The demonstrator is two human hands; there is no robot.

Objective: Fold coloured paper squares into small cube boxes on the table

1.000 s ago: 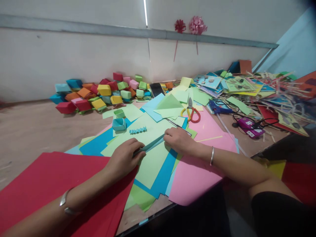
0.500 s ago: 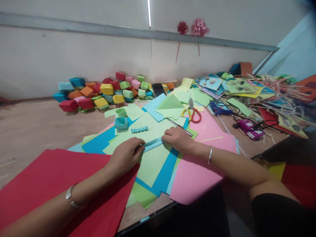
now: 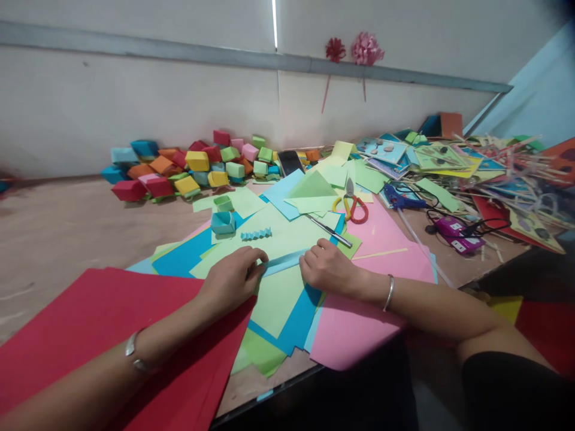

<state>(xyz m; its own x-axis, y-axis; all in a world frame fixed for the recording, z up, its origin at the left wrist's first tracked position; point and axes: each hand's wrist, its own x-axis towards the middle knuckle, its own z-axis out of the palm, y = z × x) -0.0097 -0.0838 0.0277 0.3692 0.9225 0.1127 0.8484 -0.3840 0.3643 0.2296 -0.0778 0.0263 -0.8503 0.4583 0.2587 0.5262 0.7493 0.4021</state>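
Note:
A narrow light-blue paper strip (image 3: 284,262) stretches between my two hands, just above the pale green sheets (image 3: 274,305). My left hand (image 3: 236,272) pinches its left end between thumb and fingers. At the other end, my right hand (image 3: 327,264) has its fingers curled in on the strip. Beyond the strip lie a zigzag-folded blue paper piece (image 3: 256,234), an open blue paper box (image 3: 223,223) and a small green paper box (image 3: 223,204). A cutter knife (image 3: 330,231) rests past my right hand, with red-and-yellow-handled scissors (image 3: 350,206) behind it.
Red sheets (image 3: 148,335) lie under my left forearm, a pink sheet (image 3: 359,329) under my right. Several coloured paper boxes (image 3: 195,161) are heaped along the wall beside a phone (image 3: 290,163). At right are a blue glue gun (image 3: 404,197), a purple power block (image 3: 458,234) and piled cards.
My right hand has shifted slightly right and down along the strip, and more of the strip shows between my hands. My left hand keeps its pinch. The view has shifted slightly.

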